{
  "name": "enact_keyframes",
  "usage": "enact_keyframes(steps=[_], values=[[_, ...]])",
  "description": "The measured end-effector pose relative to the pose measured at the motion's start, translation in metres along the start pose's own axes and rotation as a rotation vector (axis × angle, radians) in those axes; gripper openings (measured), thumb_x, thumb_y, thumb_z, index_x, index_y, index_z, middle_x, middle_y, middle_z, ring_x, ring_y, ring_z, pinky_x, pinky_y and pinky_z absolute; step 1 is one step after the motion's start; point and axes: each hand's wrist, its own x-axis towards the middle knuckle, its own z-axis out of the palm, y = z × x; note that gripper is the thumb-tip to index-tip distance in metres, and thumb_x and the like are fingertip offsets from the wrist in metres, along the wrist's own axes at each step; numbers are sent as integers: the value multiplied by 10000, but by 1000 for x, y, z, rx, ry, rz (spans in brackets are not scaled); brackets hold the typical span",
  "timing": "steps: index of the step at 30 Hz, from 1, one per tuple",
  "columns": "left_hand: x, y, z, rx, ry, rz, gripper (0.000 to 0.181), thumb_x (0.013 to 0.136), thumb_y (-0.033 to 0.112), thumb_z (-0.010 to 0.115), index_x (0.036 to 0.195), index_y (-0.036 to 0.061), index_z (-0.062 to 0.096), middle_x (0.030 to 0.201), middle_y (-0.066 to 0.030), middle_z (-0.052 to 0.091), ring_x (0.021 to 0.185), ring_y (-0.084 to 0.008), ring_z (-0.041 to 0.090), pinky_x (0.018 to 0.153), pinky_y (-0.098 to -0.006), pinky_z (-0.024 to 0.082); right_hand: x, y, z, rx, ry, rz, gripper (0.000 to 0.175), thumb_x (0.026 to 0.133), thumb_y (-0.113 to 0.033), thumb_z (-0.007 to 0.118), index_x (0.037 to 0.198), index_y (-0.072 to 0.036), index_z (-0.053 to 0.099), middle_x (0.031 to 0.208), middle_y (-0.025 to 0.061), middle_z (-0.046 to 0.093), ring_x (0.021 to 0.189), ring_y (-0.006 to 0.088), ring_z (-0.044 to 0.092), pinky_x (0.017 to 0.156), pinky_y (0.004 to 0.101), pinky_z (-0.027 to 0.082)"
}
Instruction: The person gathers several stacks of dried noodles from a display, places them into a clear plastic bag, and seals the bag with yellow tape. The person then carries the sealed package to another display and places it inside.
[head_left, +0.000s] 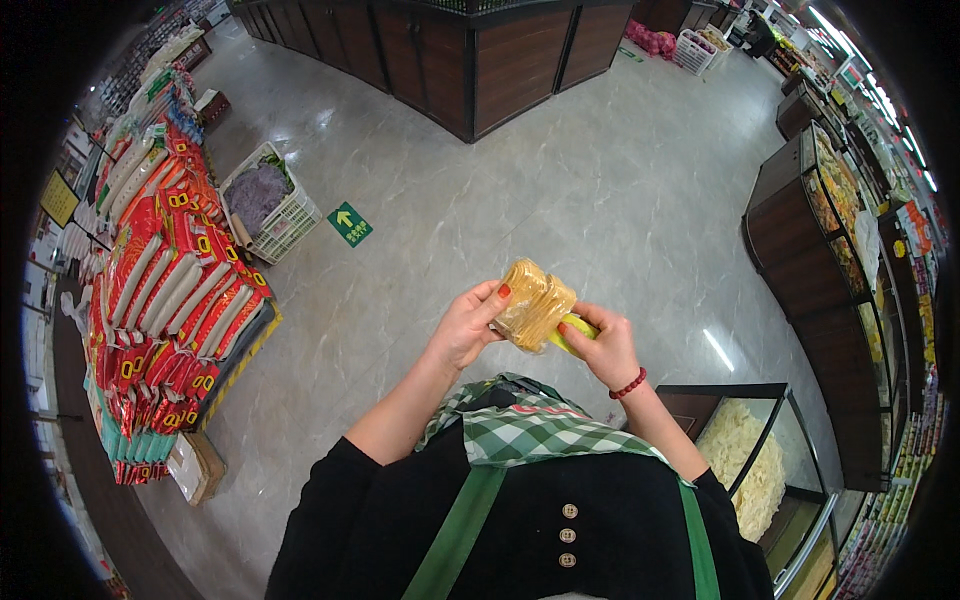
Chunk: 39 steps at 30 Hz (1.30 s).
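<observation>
My left hand (466, 326) grips a package (531, 304) of tan, layered food in clear plastic wrap, with the thumb on top. The package looks like two stacks side by side; what the food is, I cannot tell. Between the thumb and fingers of my right hand (609, 346) is a bright yellow-green object (573, 333), pressed to the package's lower right side. Its kind is unclear, as the fingers hide part of it. Both hands are held up in front of my green checked apron (555, 439), above the grey floor tiles (465, 202).
Stacked red bags (187, 277) stand at left, near a white plastic crate (289, 225) of purplish produce. A dark wood-panelled counter (427, 60) juts in from ahead. Display cases (795, 262) line the right side; one case holds pale flakes or shreds (750, 465) by my right elbow.
</observation>
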Motion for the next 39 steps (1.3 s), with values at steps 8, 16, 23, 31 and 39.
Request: enact_keyframes(steps=[8, 16, 23, 31, 39], values=[[-4, 8, 4, 62, -18, -38, 482, 889, 300, 548, 1253, 28, 387, 1164, -81, 521, 1006, -179, 571, 823, -400, 504, -5, 5, 10, 51, 42, 103, 247, 760, -84, 647, 967, 51, 629, 796, 113, 671, 699, 104, 608, 619, 250, 490], [-2, 8, -4, 81, 40, 57, 424, 832, 199, 637, 1180, 42, 453, 1010, -38, 579, 864, -115, 585, 690, -288, 504, -13, 7, -8, 286, -396, 197, 369, 803, -135, 671, 1107, 36, 551, 935, 41, 632, 833, 77, 562, 711, 230, 470], [-7, 9, -1, 151, 9, 56, 396, 856, 245, 605, 1177, 43, 493, 984, -22, 589, 850, -88, 573, 674, -255, 488, -23, 9, -6, 519, -704, 290, 281, 878, -75, 555, 1133, 31, 504, 975, 71, 623, 904, 117, 604, 782, 233, 465], [-14, 14, 3, 309, -80, 77, 399, 850, 214, 616, 1181, 16, 512, 998, -20, 583, 851, -70, 541, 696, -225, 458, -27, 15, -6, 532, -777, 383, 303, 871, -56, 550, 1154, 38, 499, 1023, 90, 621, 942, 130, 579, 827, 249, 438], [-23, 15, 29, 527, -227, 26, 407, 844, 155, 622, 1188, -9, 478, 1037, -42, 581, 943, -95, 533, 827, -257, 438, -36, 43, -9, 1186, -842, 451, 460, 862, -169, 545, 1277, -14, 420, 1272, 109, 484, 1126, 194, 504, 914, 314, 418]])
